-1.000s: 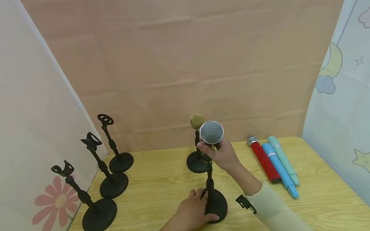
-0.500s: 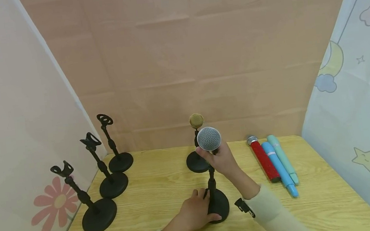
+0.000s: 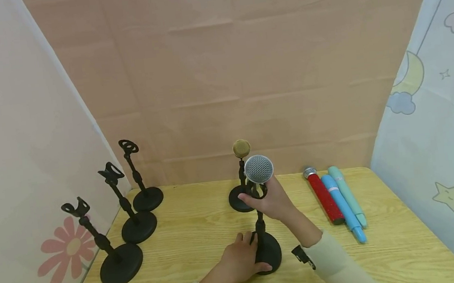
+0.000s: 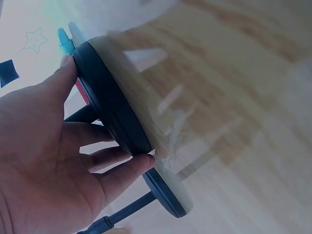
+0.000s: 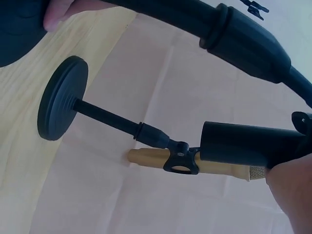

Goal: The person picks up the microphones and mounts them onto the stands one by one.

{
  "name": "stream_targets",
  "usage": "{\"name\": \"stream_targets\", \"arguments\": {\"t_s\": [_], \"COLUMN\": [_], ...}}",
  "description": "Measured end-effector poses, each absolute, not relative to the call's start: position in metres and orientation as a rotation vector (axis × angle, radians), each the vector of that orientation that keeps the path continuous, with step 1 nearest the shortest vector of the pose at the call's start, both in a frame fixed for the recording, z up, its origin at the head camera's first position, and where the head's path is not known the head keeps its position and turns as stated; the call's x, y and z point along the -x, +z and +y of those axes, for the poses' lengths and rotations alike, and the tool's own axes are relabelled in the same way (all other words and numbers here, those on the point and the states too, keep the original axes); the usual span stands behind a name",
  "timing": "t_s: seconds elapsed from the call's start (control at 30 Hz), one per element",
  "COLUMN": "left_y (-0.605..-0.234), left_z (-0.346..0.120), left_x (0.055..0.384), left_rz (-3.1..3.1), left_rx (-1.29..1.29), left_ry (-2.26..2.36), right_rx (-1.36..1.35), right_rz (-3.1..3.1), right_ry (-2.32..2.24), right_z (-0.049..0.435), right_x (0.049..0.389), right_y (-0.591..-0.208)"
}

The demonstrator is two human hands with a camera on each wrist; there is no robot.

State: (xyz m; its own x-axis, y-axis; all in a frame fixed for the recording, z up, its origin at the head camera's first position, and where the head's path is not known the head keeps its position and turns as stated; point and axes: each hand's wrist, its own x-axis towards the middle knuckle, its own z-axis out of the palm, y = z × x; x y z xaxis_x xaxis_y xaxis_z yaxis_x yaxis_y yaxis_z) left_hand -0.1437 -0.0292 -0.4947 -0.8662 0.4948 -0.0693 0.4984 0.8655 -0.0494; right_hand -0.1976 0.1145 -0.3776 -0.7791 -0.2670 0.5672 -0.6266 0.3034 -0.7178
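My left hand (image 3: 238, 259) grips the round black base (image 3: 271, 252) of a desktop microphone stand, thumb at the near edge and fingers beside the pole. In the left wrist view, the thumb and fingertips hold the rim of that base (image 4: 107, 92). At the top of the same stand, my right hand (image 3: 275, 200) holds a black microphone with a silver mesh head (image 3: 259, 169) at the stand's clip (image 3: 261, 191). The right wrist view shows the microphone's black body (image 5: 248, 144) lying through the clip area, with part of the hand below it.
Behind stands another stand (image 3: 241, 199) bearing a gold microphone (image 3: 242, 148). Three bare stands line the left: near (image 3: 121, 265), middle (image 3: 140, 226) and far (image 3: 148, 199). Red (image 3: 326, 198), blue (image 3: 343, 207) and mint (image 3: 348, 196) microphones lie at right.
The microphone in my right hand has come down slightly, and the clip now shows below its head. The stand's base has shifted a little to the right with my left hand on it.
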Motion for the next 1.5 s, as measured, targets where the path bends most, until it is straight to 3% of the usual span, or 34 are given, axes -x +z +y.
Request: {"name": "stream_targets", "arguments": {"t_s": [0.83, 1.23, 1.5], "left_y": [-0.4946, -0.4900, -0.4912], "left_z": [-0.0287, -0.0283, -0.0260], "left_x": [0.1426, 0.1425, 0.1403], "left_rz": [2.983, 2.994, 2.997], "left_rx": [-0.816, -0.800, -0.794], "left_ry": [-0.149, -0.161, -0.149], "right_rx": [-0.697, -0.913, -0.876], "right_rz": [-2.138, -2.050, -2.135], "right_ry": [1.621, 1.607, 1.600], "right_z": [0.1127, 0.1124, 0.1148], "right_x": [0.1994, 0.2062, 0.2041], "right_y": [-0.3820, -0.3836, -0.3833]}}
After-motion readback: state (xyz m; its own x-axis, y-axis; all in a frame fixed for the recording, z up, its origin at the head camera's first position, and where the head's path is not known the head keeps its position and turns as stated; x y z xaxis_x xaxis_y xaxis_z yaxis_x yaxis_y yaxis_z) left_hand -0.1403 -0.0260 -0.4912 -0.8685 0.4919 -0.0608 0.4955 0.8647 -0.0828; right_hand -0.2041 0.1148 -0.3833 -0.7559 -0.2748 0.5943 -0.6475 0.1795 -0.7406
